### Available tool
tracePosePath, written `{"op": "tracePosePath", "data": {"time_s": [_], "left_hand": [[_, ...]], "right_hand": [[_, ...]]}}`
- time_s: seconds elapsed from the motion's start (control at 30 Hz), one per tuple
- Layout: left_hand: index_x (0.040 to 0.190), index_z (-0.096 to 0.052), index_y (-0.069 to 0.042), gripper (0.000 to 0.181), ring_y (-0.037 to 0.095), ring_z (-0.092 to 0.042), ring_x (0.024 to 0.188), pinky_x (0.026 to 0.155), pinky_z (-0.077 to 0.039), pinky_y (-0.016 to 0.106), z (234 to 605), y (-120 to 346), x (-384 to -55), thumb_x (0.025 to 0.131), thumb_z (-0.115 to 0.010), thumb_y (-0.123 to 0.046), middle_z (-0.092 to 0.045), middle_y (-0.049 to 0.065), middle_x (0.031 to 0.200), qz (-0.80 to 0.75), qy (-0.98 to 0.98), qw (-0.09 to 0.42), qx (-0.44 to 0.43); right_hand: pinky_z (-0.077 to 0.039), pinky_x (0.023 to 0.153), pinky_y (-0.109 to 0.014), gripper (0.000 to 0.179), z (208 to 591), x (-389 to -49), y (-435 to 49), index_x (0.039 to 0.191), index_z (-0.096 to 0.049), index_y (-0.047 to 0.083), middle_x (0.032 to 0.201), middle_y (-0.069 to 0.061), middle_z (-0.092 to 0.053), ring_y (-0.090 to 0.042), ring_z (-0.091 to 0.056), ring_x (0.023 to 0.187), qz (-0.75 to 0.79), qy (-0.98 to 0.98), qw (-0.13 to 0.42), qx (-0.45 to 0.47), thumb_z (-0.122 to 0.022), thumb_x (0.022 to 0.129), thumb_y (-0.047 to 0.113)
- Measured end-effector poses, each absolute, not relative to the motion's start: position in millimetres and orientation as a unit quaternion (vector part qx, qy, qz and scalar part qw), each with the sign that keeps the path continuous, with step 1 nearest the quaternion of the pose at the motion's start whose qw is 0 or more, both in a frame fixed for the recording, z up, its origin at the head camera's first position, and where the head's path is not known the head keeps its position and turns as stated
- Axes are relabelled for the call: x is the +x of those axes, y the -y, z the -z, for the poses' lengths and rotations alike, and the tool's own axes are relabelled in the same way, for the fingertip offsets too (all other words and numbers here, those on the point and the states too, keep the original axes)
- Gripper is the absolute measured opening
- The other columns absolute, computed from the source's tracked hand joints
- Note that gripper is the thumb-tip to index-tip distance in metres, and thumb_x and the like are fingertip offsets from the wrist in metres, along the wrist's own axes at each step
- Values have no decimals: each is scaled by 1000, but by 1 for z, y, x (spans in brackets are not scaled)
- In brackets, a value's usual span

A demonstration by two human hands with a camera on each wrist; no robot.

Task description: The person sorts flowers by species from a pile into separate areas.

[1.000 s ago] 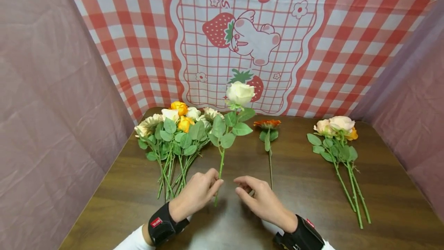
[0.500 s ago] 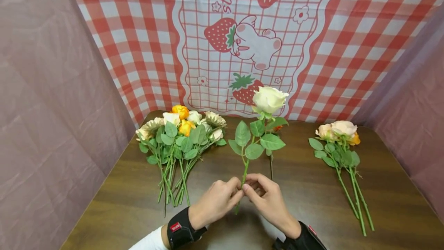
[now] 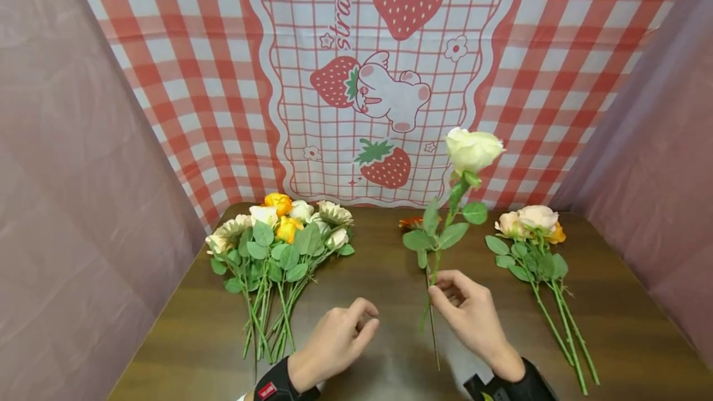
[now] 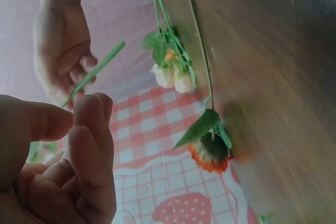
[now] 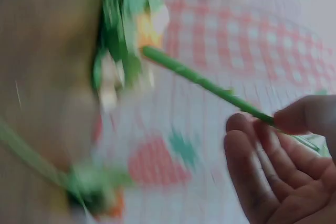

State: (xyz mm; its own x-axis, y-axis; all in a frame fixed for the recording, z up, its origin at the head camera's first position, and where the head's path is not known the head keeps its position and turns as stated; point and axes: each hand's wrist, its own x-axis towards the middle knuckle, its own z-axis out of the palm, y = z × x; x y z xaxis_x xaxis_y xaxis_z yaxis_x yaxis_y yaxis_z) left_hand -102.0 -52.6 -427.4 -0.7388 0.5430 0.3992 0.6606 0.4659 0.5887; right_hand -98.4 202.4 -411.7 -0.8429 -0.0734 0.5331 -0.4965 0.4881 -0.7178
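Note:
My right hand (image 3: 470, 314) pinches the green stem of a white rose (image 3: 473, 150) between thumb and fingers, and the bloom stands upright above the table. In the right wrist view the rose's stem (image 5: 205, 82) sticks out past the thumb, its cut end free. My left hand (image 3: 340, 339) is off the table to the left, fingers loosely bent with nothing in them; the left wrist view shows the fingers (image 4: 89, 156) without a stem. Partly behind the white rose lies a single orange-red flower (image 3: 411, 223) on a thin brown stem.
A heap of orange, white and cream flowers (image 3: 278, 246) lies on the left of the wooden table (image 3: 184, 320). Several pale pink and orange roses (image 3: 535, 221) lie at the right. A checked strawberry cloth (image 3: 345, 166) hangs behind the table, with pinkish drapes (image 3: 83, 172) at the sides.
The white rose has passed from my left hand to my right. My right hand has carried it rightward, over the orange-red flower, and my left hand has drawn back to the left.

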Motion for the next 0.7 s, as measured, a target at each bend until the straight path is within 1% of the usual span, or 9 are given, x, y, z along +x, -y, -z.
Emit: {"op": "tracePosePath", "data": {"time_s": [0.03, 0.1, 0.17, 0.27, 0.33, 0.5, 0.6, 0.7], "left_hand": [[104, -62, -9, 6, -11, -45, 55, 55, -38, 8, 428, 54, -101, 97, -61, -10, -59, -11, 66, 380, 854, 78, -347], [104, -62, -10, 6, -11, -45, 55, 55, -38, 9, 429, 57, -98, 98, -60, -11, -58, -13, 66, 386, 855, 70, -339], [103, -62, -11, 5, -11, -45, 54, 55, -39, 9, 430, 59, -96, 99, -59, -12, -58, -14, 66, 394, 854, 59, -334], [103, -62, -11, 5, -12, -44, 53, 54, -39, 9, 430, 60, -95, 99, -59, -12, -58, -14, 65, 396, 854, 54, -333], [103, -62, -11, 5, -12, -44, 54, 54, -39, 10, 430, 61, -95, 99, -59, -12, -59, -13, 65, 395, 855, 54, -332], [104, -62, -13, 6, -11, -46, 55, 55, -40, 11, 427, 63, -98, 99, -60, -12, -60, -13, 67, 393, 858, 55, -326], [104, -62, -13, 6, -10, -47, 55, 56, -41, 13, 424, 66, -101, 99, -60, -12, -59, -14, 67, 391, 861, 57, -321], [104, -62, -13, 6, -10, -47, 55, 56, -41, 14, 421, 70, -105, 99, -60, -13, -58, -16, 67, 386, 866, 62, -312]], "right_hand": [[-49, 61, -21, 17, 411, -101, -213, 104, -67, 7, 84, 0, -66, -5, -60, 70, -461, 841, 236, 154, -68, 91, -2], [-46, 59, -20, 15, 416, -108, -238, 104, -68, 9, 83, 2, -65, -3, -58, 70, -437, 850, 262, 133, -67, 91, 1], [-45, 58, -22, 13, 413, -110, -259, 103, -68, 7, 82, 0, -66, -6, -57, 70, -399, 872, 269, 93, -65, 91, 3], [-41, 57, -25, 15, 406, -109, -288, 107, -67, 4, 85, -4, -66, -11, -57, 72, -328, 911, 249, 29, -60, 95, 10], [-41, 56, -28, 19, 393, -104, -303, 107, -67, -1, 85, -11, -67, -18, -58, 68, -275, 936, 219, -20, -57, 94, 10], [-39, 52, -33, 27, 388, -101, -349, 111, -64, -7, 88, -17, -67, -18, -55, 61, -220, 961, 144, -86, -54, 93, 11], [-41, 51, -37, 31, 390, -102, -376, 114, -61, -11, 90, -21, -66, -20, -55, 60, -208, 969, 74, -106, -54, 94, 12], [-43, 53, -39, 35, 394, -103, -399, 118, -58, -13, 91, -22, -65, -22, -56, 63, -207, 971, -10, -119, -55, 95, 13]]}}
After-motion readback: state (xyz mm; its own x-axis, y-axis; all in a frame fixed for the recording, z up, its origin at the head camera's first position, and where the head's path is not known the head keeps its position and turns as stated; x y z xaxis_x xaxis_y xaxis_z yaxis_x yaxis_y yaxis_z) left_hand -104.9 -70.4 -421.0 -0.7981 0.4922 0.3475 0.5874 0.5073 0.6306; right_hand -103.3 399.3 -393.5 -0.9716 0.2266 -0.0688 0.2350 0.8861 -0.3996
